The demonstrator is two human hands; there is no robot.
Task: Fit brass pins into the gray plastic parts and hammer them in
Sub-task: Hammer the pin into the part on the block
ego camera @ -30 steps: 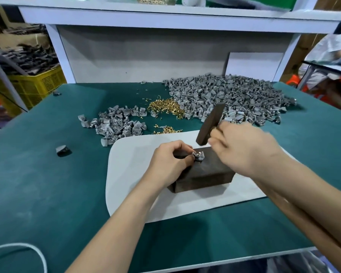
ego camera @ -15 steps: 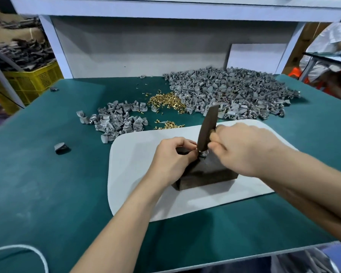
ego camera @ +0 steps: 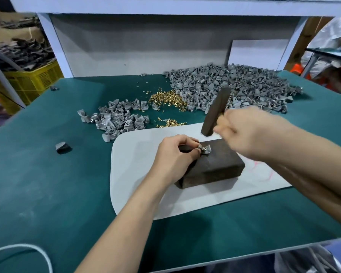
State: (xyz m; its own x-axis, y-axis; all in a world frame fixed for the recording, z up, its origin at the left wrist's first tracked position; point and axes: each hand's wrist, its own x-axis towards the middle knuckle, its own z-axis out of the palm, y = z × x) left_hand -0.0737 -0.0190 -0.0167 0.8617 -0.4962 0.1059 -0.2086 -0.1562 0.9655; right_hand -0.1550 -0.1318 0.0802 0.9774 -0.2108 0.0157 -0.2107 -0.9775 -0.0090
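A yellow slatted plastic crate (ego camera: pixel 27 83) stands off the table, far left of and behind the dark rectangular block (ego camera: pixel 215 166). It is heaped with dark elongated pieces (ego camera: pixel 22 54), too blurred to name.

The block lies on a white round-cornered mat (ego camera: pixel 138 174) spread over the matte teal table cover (ego camera: pixel 47 184). On the block's top face, near its left end, the left hand (ego camera: pixel 173 156) pinches a small gray plastic part (ego camera: pixel 205 150) between thumb and fingertips, holding it against the block. A metallic glint on the part is probably a brass pin (ego camera: pixel 203 148), though it is too small to be sure.

Above the block's far edge and clear of it hangs a hammer (ego camera: pixel 215 111) with a dark bar-shaped head, tilted. Its handle is gripped in the closed right hand (ego camera: pixel 250 134), which is smeared by blur and covers most of the handle. The right forearm crosses over the block's right end and hides part of the mat.

Behind the block lies a big loose pile of gray plastic parts (ego camera: pixel 234 87). Behind and to the block's left are a heap of shiny brass pins (ego camera: pixel 167 99), a thinner scatter of pins (ego camera: pixel 169 123) at the mat's edge, and a smaller pile of gray parts (ego camera: pixel 116 119). A single dark wedge-shaped piece (ego camera: pixel 62 147) sits well left of the block. A white cable (ego camera: pixel 37 251) loops far in front of the block, to its left.
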